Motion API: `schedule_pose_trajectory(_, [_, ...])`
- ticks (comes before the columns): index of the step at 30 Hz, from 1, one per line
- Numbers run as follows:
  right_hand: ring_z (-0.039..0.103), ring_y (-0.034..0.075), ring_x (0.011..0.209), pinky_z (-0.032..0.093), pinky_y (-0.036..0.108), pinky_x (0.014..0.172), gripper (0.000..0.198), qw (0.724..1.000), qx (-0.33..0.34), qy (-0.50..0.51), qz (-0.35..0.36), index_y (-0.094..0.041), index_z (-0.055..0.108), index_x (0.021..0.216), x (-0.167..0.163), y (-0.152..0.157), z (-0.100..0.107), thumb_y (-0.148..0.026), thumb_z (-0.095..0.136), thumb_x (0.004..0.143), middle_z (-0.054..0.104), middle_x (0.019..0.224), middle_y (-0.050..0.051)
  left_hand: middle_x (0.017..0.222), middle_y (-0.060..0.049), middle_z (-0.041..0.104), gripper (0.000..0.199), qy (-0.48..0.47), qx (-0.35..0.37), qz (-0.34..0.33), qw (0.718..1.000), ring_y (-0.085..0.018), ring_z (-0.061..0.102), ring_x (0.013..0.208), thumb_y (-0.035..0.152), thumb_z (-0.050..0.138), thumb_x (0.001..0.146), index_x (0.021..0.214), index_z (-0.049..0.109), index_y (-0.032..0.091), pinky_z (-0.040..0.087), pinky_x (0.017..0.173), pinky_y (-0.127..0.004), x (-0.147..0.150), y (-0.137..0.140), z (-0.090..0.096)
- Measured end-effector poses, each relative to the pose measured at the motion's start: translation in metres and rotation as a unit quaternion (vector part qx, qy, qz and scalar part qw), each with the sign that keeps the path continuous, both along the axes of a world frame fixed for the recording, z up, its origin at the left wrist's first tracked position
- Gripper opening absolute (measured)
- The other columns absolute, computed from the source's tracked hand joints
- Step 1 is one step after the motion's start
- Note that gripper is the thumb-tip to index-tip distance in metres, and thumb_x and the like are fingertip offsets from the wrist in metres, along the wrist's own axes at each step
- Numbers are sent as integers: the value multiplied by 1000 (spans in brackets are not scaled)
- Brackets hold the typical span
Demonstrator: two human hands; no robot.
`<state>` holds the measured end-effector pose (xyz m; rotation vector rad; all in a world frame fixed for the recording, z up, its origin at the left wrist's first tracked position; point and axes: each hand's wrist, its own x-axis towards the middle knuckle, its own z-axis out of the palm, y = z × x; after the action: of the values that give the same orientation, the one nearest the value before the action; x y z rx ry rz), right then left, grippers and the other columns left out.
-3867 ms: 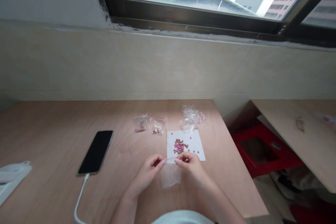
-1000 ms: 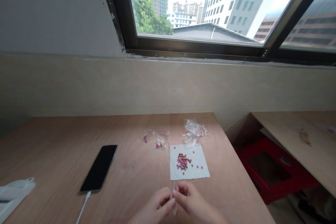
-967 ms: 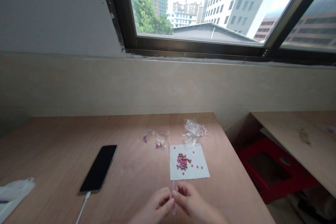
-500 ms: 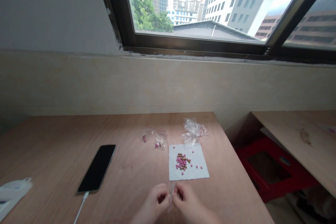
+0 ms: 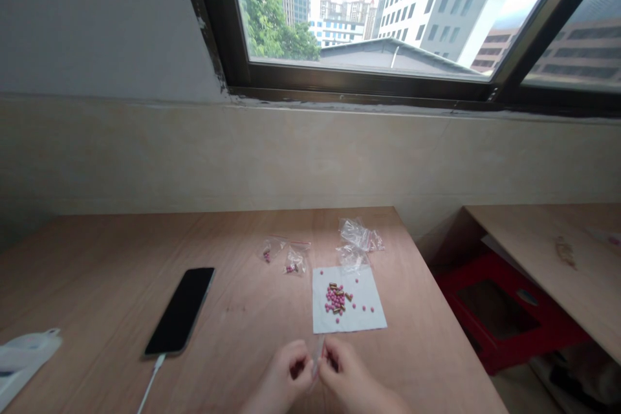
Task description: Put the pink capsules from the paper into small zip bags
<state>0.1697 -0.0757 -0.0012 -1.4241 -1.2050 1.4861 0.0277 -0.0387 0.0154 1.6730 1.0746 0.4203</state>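
At the surface's left, a white object [image 5: 26, 362] is cut off by the view's border. To its right, a dark-screened phone [image 5: 179, 312] is laid aslant, a white cable [image 5: 149, 381] plugged into its near end. Toward the middle of the far edge, two small clear bags [image 5: 295, 263] are set side by side, with pink beads and other small pieces held inside.

Nearer, left of the sheet's near left corner, the left hand [image 5: 290, 369] is seen with thumb and forefinger pinched on a thin clear bag [image 5: 319, 354]. This bag is held nearly edge-on between both hands, just short of that corner; whether the surface is touched by it cannot be told. Its other side is pinched by the right hand [image 5: 345, 372], the fingers curled.

On the white sheet [image 5: 373, 321], pink beads [image 5: 336, 301] and gold-coloured tubes [image 5: 348, 297] are heaped left of centre, a few beads scattered toward the edges. The sheet's far edge is overlapped by crumpled clear bags [image 5: 356, 236], spread toward the surface's far right corner.
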Motion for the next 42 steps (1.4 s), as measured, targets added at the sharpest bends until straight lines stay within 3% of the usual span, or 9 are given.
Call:
schedule_pose_trajectory(6, [39,8,56,33,20,54,22,997,-34,63,27,-17,47,70,3,-2,31,-38,47,77,41,60,-4,64,2,48,33,-18,-140,-71,987,-8,42,49,43,39,81,66,48,14,35,41,-17,-4,0,20])
schedule_pose_trajectory(13, [40,8,53,33,19,51,18,996,-61,60,28,-16,51,72,5,0,15,-34,52,73,43,58,-4,59,2,46,36,-67,-202,-91,973,-7,43,45,45,40,80,69,51,13,38,38,-18,3,0,15])
schedule_pose_trajectory(21, [38,9,56,31,20,54,12,999,-38,-1,-12,-16,45,57,0,6,15,-21,51,66,41,56,-4,54,3,46,29,-70,-173,-51,981,-5,42,40,34,43,75,56,49,13,35,36,-16,8,0,12])
schedule_pose_trajectory(25, [36,9,57,29,20,53,12,997,-35,-30,-61,-16,44,56,1,4,9,-20,50,65,40,54,-4,45,6,40,25,-15,-149,19,989,-6,40,35,32,43,71,52,40,16,31,33,-16,-2,7,6])
schedule_pose_trajectory(28, [36,9,56,28,20,53,9,996,-33,-51,-64,-16,45,55,2,2,5,-17,49,64,40,54,-4,45,7,38,22,36,-140,10,989,-6,38,35,29,41,72,54,38,17,30,32,-17,-9,9,1])
schedule_pose_trajectory(33, [38,9,55,27,20,51,6,998,-18,-57,-28,-16,47,59,-9,2,5,-14,44,64,43,56,-4,65,3,48,18,43,-126,-33,991,-9,45,50,34,43,76,76,48,17,36,36,-17,-6,4,12])
schedule_pose_trajectory(37, [36,8,51,25,20,49,8,998,-9,-59,-20,-17,43,57,-13,3,5,-13,43,64,40,52,-5,104,-4,51,41,-37,-86,-33,995,-14,52,79,20,51,71,111,43,23,46,65,-22,4,3,23])
schedule_pose_trajectory(39, [34,8,51,24,20,48,9,997,3,-66,-29,-17,42,56,-10,5,6,-13,43,64,39,52,-5,113,-5,47,41,-37,-75,-9,996,-14,52,79,16,49,69,110,46,23,46,67,-24,6,6,22])
schedule_pose_trajectory(42, [32,7,51,22,20,48,11,995,11,-91,-42,-16,42,53,-4,6,6,-14,45,64,37,50,-5,116,-5,46,28,-4,-80,14,997,-11,50,61,16,43,70,94,56,21,45,52,-23,4,13,18])
